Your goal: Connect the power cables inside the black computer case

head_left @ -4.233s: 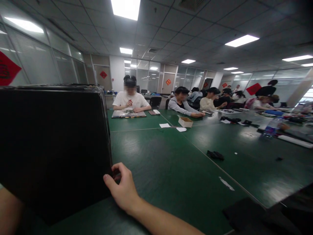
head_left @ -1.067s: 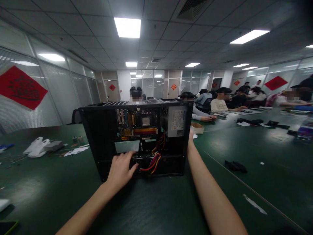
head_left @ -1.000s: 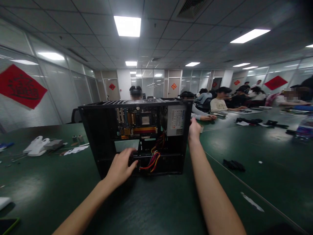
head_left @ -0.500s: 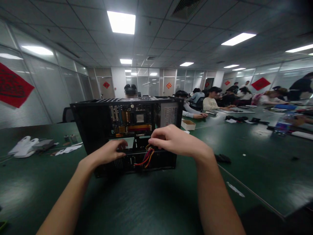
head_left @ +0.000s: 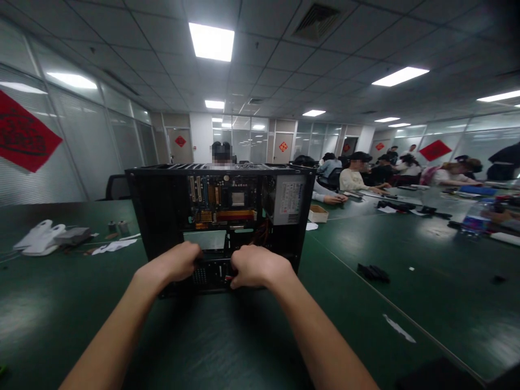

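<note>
open computer case (head_left: 162,216) upright mid-table, side panel off | left hand (head_left: 175,264) and right hand (head_left: 255,266) curled at its lower bay — whether they actually clamp anything, cannot tell | risk: wire bundle (head_left: 262,232) may snag; case could tip if tugged | green table (head_left: 244,336), white gloves (head_left: 38,238) left | open office, co-workers (head_left: 357,173) seated

Both forearms reach forward, the left hand (head_left: 175,264) and right hand (head_left: 252,266) curled into loose fists close together.
</note>
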The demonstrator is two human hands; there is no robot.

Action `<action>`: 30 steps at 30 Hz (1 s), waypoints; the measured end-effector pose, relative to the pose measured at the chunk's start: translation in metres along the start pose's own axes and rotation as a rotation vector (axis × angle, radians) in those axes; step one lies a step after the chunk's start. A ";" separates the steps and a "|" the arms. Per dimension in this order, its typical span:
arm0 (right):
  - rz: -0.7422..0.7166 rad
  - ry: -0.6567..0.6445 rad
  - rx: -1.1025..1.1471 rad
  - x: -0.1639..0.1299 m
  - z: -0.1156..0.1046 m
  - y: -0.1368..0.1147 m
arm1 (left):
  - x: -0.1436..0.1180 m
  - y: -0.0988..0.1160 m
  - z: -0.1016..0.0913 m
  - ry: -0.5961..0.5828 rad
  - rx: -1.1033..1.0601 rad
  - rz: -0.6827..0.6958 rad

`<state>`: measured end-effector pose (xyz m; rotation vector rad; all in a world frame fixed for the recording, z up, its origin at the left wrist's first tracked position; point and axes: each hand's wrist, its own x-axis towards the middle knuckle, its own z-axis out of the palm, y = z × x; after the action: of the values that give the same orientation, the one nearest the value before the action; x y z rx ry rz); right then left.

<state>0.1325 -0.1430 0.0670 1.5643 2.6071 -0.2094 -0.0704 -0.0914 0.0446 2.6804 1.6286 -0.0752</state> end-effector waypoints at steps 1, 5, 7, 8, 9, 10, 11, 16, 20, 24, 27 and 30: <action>0.053 -0.030 -0.055 0.005 0.003 -0.005 | 0.001 0.000 0.000 -0.008 -0.001 0.004; 0.164 -0.072 -0.120 0.013 0.008 -0.008 | 0.000 -0.002 -0.001 -0.049 -0.052 0.041; 0.072 0.089 -0.103 0.004 0.002 -0.001 | -0.006 -0.002 -0.007 -0.039 -0.150 0.106; 0.001 0.200 -0.078 -0.003 -0.003 0.004 | -0.011 -0.001 -0.012 -0.019 -0.211 0.149; -0.053 0.304 -0.043 -0.011 -0.009 0.009 | -0.016 0.000 -0.017 0.011 -0.270 0.195; -0.084 0.404 -0.006 -0.019 -0.015 0.014 | -0.022 0.001 -0.023 0.046 -0.321 0.233; -0.095 0.491 0.035 -0.028 -0.021 0.019 | -0.027 0.002 -0.028 0.083 -0.359 0.254; -0.091 0.724 0.237 -0.051 -0.037 0.028 | -0.039 0.021 -0.038 0.136 -0.423 0.309; -0.128 0.728 0.370 -0.054 -0.037 0.030 | -0.030 0.046 -0.033 0.154 -0.589 0.437; -0.159 0.696 0.454 -0.058 -0.037 0.035 | -0.023 0.062 -0.032 0.185 -0.662 0.449; -0.176 0.671 0.501 -0.063 -0.039 0.038 | -0.022 0.063 -0.034 0.264 -0.695 0.430; -0.171 0.639 0.549 -0.067 -0.040 0.038 | -0.022 0.060 -0.035 0.385 -0.804 0.395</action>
<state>0.1973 -0.1766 0.1139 1.7906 3.4033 -0.5625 -0.0254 -0.1375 0.0793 2.3449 0.8374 0.9242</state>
